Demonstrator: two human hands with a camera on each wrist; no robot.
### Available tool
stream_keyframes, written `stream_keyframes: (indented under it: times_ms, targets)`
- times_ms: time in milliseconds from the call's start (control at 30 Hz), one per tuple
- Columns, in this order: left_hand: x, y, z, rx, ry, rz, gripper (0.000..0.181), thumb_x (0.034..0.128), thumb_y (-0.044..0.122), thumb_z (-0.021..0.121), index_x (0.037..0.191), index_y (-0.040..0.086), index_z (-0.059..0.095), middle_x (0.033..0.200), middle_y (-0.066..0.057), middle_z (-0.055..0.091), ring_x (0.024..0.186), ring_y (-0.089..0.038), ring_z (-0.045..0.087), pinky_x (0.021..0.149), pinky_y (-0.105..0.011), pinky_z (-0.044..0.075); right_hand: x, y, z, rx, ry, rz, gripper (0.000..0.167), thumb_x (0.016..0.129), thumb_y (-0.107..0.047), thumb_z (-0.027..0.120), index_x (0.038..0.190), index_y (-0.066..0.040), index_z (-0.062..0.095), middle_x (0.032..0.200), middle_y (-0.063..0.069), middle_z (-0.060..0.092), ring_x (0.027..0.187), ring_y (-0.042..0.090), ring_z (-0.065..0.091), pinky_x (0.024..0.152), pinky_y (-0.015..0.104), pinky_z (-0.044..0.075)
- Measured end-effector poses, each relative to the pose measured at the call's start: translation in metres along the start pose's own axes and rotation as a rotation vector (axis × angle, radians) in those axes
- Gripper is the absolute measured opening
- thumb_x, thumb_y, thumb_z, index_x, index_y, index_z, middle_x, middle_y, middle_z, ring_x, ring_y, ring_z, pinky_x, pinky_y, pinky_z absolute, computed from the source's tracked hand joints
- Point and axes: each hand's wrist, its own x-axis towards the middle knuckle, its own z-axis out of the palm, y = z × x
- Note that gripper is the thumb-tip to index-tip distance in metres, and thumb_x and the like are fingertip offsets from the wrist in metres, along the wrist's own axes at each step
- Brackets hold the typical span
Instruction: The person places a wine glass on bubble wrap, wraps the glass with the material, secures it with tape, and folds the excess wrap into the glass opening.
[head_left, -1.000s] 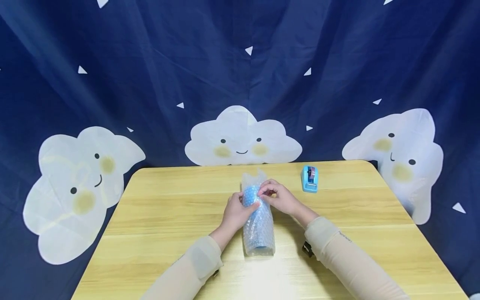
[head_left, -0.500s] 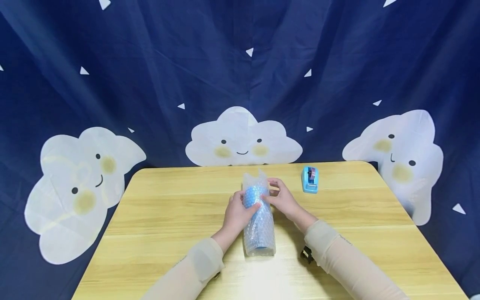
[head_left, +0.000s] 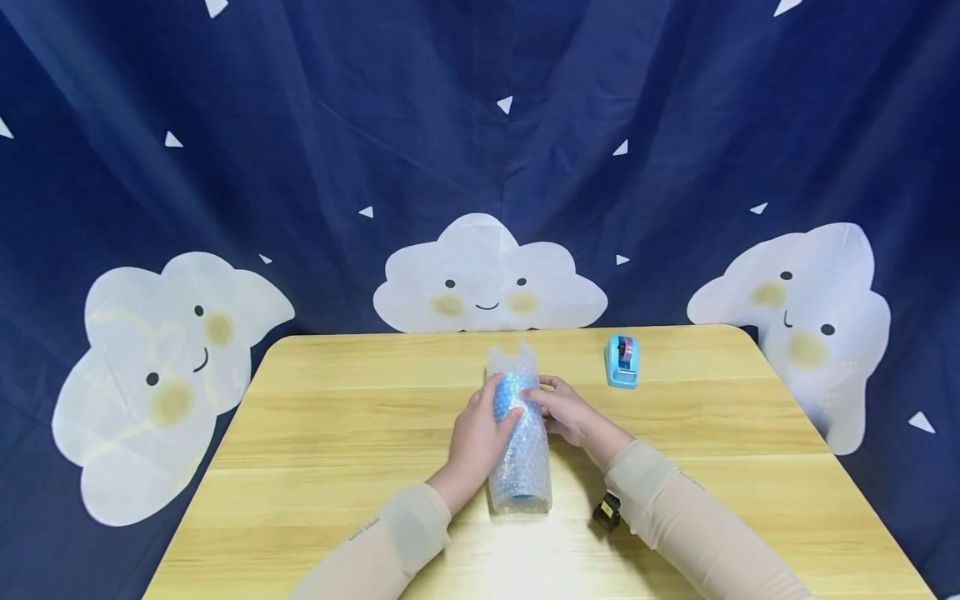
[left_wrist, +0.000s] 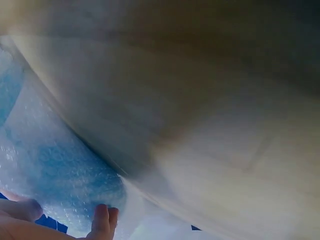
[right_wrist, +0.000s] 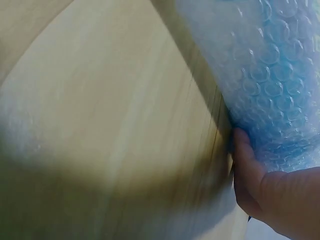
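A long bundle of clear bubble wrap (head_left: pixel 520 467) lies on the table, with something blue showing through it; the wrapped item's kind is hidden. My left hand (head_left: pixel 477 437) grips the bundle's left side, thumb across the top. On the other side my right hand (head_left: pixel 572 414) holds it, thumb on top and fingers curled at the edge. Close up, the right wrist view shows the bubbles of the wrap (right_wrist: pixel 275 75) beside the right hand's fingers. In the left wrist view, fingertips (left_wrist: pixel 101 217) press against the blue-tinted wrap (left_wrist: pixel 65 170).
A blue tape dispenser (head_left: pixel 622 362) with a roll stands at the back right of the wooden table (head_left: pixel 337 400). The wrap's loose end (head_left: pixel 512 358) extends past the blue part at the far end. Behind hangs a dark blue curtain (head_left: pixel 420 100) with cloud prints.
My right hand has slid from the top of the wrap to its right side, its fingers going down along the edge. The left hand has shifted slightly around the bundle, which stays in place.
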Motion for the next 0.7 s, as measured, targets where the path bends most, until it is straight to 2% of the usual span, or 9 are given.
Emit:
stream_keyframes:
  times_ms: [100, 167, 267, 333, 400, 500, 567, 633, 700]
  targets:
    - [-0.0016, 0.0017, 0.0001, 0.055, -0.003, 0.061, 0.058, 0.0986, 0.036, 0.064, 0.150, 0.018, 0.043, 0.142, -0.013, 0.056, 0.113, -0.036, 0.063, 0.096, -0.051, 0.053, 0.0006, 0.0013, 0.0003, -0.010, 0.003, -0.007, 0.079, 0.089, -0.022, 0.068, 0.151, -0.001, 0.024, 0.131, 0.028, 0.049, 0.105, 0.029, 0.061, 0.091, 0.045, 0.056]
    - [-0.0024, 0.0031, 0.0002, 0.085, -0.008, 0.073, 0.056, 0.0995, 0.035, 0.063, 0.150, 0.021, 0.043, 0.145, -0.015, 0.052, 0.107, -0.038, 0.065, 0.092, -0.052, 0.054, 0.0006, 0.0015, 0.0004, -0.011, 0.007, -0.007, 0.079, 0.089, -0.023, 0.068, 0.152, -0.002, 0.024, 0.132, 0.028, 0.049, 0.106, 0.030, 0.061, 0.092, 0.046, 0.056]
    - [-0.0033, 0.0059, 0.0003, 0.105, -0.037, 0.049, 0.057, 0.1007, 0.036, 0.060, 0.153, 0.027, 0.039, 0.154, -0.023, 0.039, 0.077, -0.034, 0.067, 0.072, -0.048, 0.058, -0.0005, 0.0010, 0.0008, -0.004, 0.007, -0.013, 0.079, 0.089, -0.022, 0.068, 0.152, -0.001, 0.024, 0.132, 0.029, 0.050, 0.107, 0.032, 0.061, 0.092, 0.048, 0.056]
    - [-0.0032, 0.0069, 0.0004, 0.105, -0.045, 0.032, 0.057, 0.1007, 0.036, 0.060, 0.152, 0.029, 0.038, 0.159, -0.026, 0.028, 0.059, -0.026, 0.059, 0.059, -0.040, 0.055, -0.0005, 0.0011, 0.0008, -0.003, 0.009, -0.011, 0.079, 0.090, -0.022, 0.068, 0.152, -0.002, 0.024, 0.131, 0.029, 0.051, 0.107, 0.032, 0.062, 0.093, 0.048, 0.055]
    - [-0.0029, 0.0072, 0.0009, 0.100, -0.049, 0.024, 0.054, 0.1007, 0.036, 0.060, 0.150, 0.028, 0.040, 0.161, -0.025, 0.022, 0.050, -0.018, 0.049, 0.052, -0.033, 0.049, -0.0005, 0.0010, 0.0006, -0.002, 0.011, -0.006, 0.078, 0.090, -0.023, 0.068, 0.152, -0.002, 0.025, 0.131, 0.028, 0.051, 0.107, 0.031, 0.062, 0.093, 0.048, 0.055]
    - [-0.0035, 0.0054, 0.0009, 0.112, -0.038, 0.035, 0.047, 0.1005, 0.036, 0.060, 0.144, 0.025, 0.046, 0.161, -0.022, 0.025, 0.050, -0.014, 0.045, 0.053, -0.034, 0.050, -0.0011, 0.0015, 0.0009, 0.007, 0.006, -0.006, 0.078, 0.091, -0.023, 0.069, 0.152, -0.002, 0.024, 0.131, 0.029, 0.051, 0.107, 0.031, 0.061, 0.094, 0.048, 0.055]
    - [-0.0046, 0.0038, 0.0011, 0.122, -0.037, 0.046, 0.046, 0.1011, 0.037, 0.059, 0.144, 0.024, 0.048, 0.160, -0.021, 0.028, 0.052, -0.017, 0.049, 0.060, -0.040, 0.055, -0.0012, 0.0016, 0.0001, 0.012, 0.001, -0.007, 0.079, 0.091, -0.023, 0.070, 0.152, -0.002, 0.024, 0.131, 0.030, 0.051, 0.107, 0.031, 0.061, 0.094, 0.049, 0.055]
    - [-0.0057, 0.0024, 0.0009, 0.124, -0.029, 0.064, 0.047, 0.1015, 0.037, 0.058, 0.145, 0.023, 0.050, 0.158, -0.021, 0.033, 0.060, -0.027, 0.061, 0.069, -0.048, 0.058, -0.0016, 0.0014, -0.0007, 0.017, -0.005, -0.010, 0.079, 0.092, -0.023, 0.070, 0.152, -0.001, 0.024, 0.131, 0.030, 0.051, 0.107, 0.031, 0.062, 0.094, 0.049, 0.055]
    - [-0.0068, 0.0010, 0.0003, 0.113, -0.022, 0.079, 0.048, 0.1018, 0.037, 0.058, 0.147, 0.022, 0.051, 0.157, -0.022, 0.035, 0.076, -0.038, 0.068, 0.080, -0.055, 0.058, -0.0013, 0.0013, -0.0015, 0.021, -0.007, -0.006, 0.078, 0.092, -0.023, 0.070, 0.152, -0.001, 0.024, 0.130, 0.030, 0.052, 0.106, 0.031, 0.062, 0.093, 0.049, 0.055]
